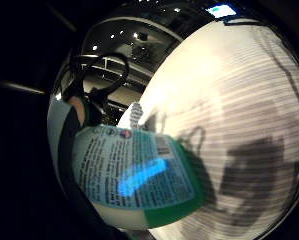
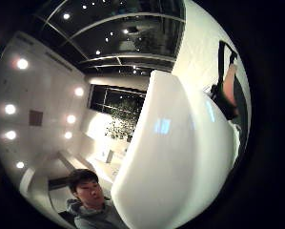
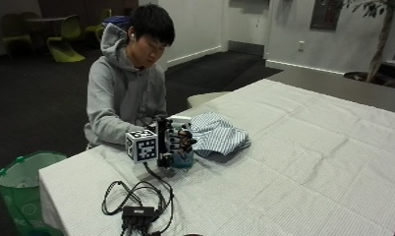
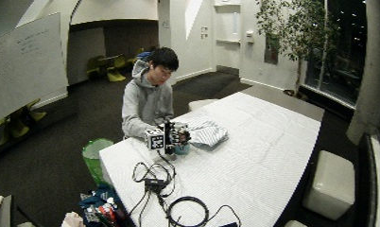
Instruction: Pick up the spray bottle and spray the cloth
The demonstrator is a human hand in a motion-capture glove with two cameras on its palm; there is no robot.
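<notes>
In the outside view a spray bottle (image 3: pixel 183 156) with a white head and green-blue base stands upright near the table's corner by the person. My gloved right hand (image 3: pixel 181 139) grips its body, fingers curled round it. A striped blue-and-white cloth (image 3: pixel 217 135) lies crumpled right beside the bottle, further along the table. The little finger side palm view shows the bottle's printed label (image 1: pixel 134 172) close up over the white tablecloth (image 1: pixel 229 90). The bottle's white side (image 2: pixel 175 157) fills much of the thumb side palm view. The wide outside view shows the bottle (image 4: pixel 180 147) and the cloth (image 4: pixel 206 133).
Black cables and a small black box (image 3: pixel 138 211) lie on the table (image 3: pixel 302 167) in front of the bottle. A green bin (image 3: pixel 21 184) stands on the floor by the table's corner. A pale stool (image 3: pixel 207 98) sits behind the cloth.
</notes>
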